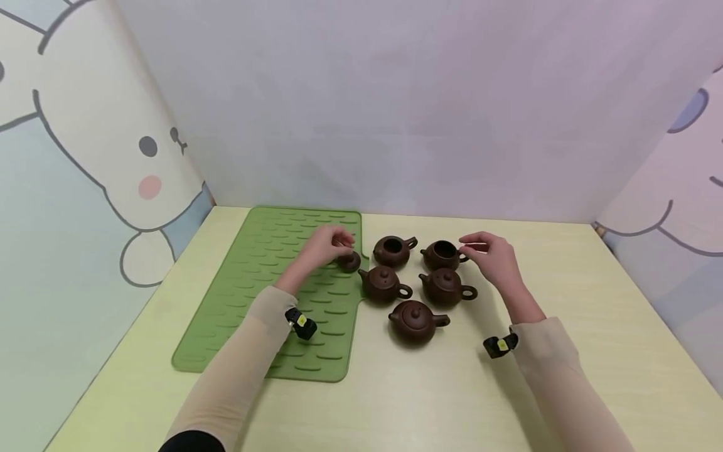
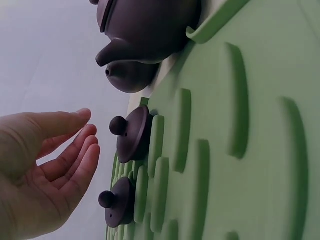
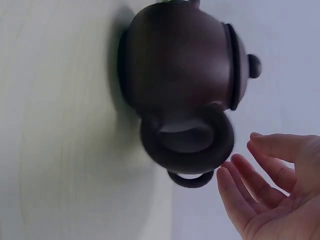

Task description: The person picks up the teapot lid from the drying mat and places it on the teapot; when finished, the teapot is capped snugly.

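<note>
My left hand (image 1: 323, 246) hovers over the green mat (image 1: 265, 282), fingers loosely bent and holding nothing. Just beneath it sits a small dark brown teapot lid (image 1: 350, 263); the left wrist view shows this lid and a second lid (image 2: 120, 205), both knob up and apart from the fingertips. Two lidless teapots, the left one (image 1: 385, 258) and the right one (image 1: 433, 258), stand at the back. My right hand (image 1: 497, 260) is beside the right one's handle, fingers relaxed; contact is unclear. Nothing is gripped in it.
Three lidded teapots stand nearer me: one at the mat's edge (image 1: 380, 290), one to its right (image 1: 442, 294) and one in front (image 1: 411, 331). The pale wooden table (image 1: 440, 402) carries everything. Behind it rises a light wall (image 1: 395, 125).
</note>
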`<state>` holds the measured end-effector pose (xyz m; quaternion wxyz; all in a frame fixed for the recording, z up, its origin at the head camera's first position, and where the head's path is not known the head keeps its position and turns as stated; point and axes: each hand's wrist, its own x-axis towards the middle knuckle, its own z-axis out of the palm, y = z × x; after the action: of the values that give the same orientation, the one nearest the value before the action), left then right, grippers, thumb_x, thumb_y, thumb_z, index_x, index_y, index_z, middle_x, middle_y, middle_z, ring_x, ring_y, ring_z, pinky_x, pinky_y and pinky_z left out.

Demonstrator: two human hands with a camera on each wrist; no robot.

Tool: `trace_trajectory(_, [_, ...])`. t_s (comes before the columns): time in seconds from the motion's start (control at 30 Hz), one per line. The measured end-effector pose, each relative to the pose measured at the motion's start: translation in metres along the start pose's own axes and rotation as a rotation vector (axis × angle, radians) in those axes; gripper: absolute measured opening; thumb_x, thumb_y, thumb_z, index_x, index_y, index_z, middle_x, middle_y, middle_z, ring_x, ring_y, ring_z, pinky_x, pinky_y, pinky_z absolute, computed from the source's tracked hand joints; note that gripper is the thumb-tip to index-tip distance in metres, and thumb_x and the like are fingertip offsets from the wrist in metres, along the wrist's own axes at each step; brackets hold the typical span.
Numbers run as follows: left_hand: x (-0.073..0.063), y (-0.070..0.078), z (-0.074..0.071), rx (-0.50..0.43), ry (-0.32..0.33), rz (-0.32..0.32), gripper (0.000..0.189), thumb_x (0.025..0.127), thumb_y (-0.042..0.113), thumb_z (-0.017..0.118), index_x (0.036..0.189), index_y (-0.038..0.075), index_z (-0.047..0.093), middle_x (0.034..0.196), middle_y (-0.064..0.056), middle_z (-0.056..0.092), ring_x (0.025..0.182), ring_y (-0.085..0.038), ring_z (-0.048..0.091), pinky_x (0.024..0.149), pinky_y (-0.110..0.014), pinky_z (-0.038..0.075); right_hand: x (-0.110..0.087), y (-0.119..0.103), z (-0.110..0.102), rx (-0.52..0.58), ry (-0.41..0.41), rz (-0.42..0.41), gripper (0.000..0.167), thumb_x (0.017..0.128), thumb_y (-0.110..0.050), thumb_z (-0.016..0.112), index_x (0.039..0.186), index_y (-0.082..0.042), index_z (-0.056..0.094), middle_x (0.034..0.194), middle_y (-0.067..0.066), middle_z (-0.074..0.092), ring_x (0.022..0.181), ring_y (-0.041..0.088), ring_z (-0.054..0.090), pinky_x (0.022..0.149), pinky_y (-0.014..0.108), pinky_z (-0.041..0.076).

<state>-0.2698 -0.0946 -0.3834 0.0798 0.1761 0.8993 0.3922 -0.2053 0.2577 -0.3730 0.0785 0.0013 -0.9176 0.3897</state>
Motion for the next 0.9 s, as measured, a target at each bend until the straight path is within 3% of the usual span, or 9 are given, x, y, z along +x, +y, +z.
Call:
trace_trajectory(0.13, [-0.001,-0.003,0.0,-0.007,-0.041,-0.014,0.025,0.092,0.009,0.071,0.115,0.0,0.068,0.111,-0.016,0.071,0.102,-0.028,0.067,0.088,-0.037,0.057,0.008,0.013,0.004,0.028,-0.061,0.037,0.036,0.098,-0.016,0.062,0.13,0.0,0.062,0.138,0.026,0.058,0.128,0.043,0.057,0.094,0.05,0.054])
trace_trajectory(0.23, [-0.001,-0.006,0.003,-0.003,-0.065,-0.027,0.024,0.092,0.01,0.071,0.115,0.002,0.068,0.111,-0.014,0.071,0.103,-0.027,0.067,0.088,-0.037,0.057,0.01,0.02,0.007,0.034,-0.099,0.064,0.039,0.099,-0.016,0.061,0.134,0.002,0.058,0.138,0.027,0.057,0.128,0.043,0.055,0.099,0.054,0.051])
trace_trajectory(0.43, [0.001,-0.011,0.012,0.037,-0.051,-0.029,0.018,0.09,0.007,0.073,0.107,0.005,0.07,0.107,-0.013,0.072,0.099,-0.026,0.068,0.085,-0.035,0.058,0.012,0.026,0.012,0.01,-0.112,0.063,0.033,0.098,-0.013,0.063,0.127,0.002,0.064,0.123,0.026,0.067,0.115,0.039,0.063,0.089,0.039,0.051])
trace_trajectory(0.6, [0.002,-0.013,0.017,0.089,-0.02,-0.05,0.011,0.09,0.006,0.071,0.1,0.008,0.071,0.102,-0.009,0.073,0.094,-0.022,0.068,0.08,-0.033,0.058,0.014,0.03,0.015,0.007,-0.106,0.058,0.028,0.095,-0.013,0.066,0.12,0.0,0.068,0.116,0.023,0.07,0.111,0.037,0.065,0.088,0.035,0.05])
trace_trajectory(0.9, [0.002,-0.009,0.017,0.105,0.054,-0.091,0.01,0.089,0.007,0.073,0.099,0.009,0.072,0.098,-0.009,0.072,0.09,-0.021,0.066,0.079,-0.032,0.056,0.014,0.033,0.016,0.016,-0.08,0.058,0.025,0.094,-0.015,0.069,0.115,-0.002,0.072,0.108,0.018,0.075,0.093,0.014,0.068,0.086,0.028,0.049])
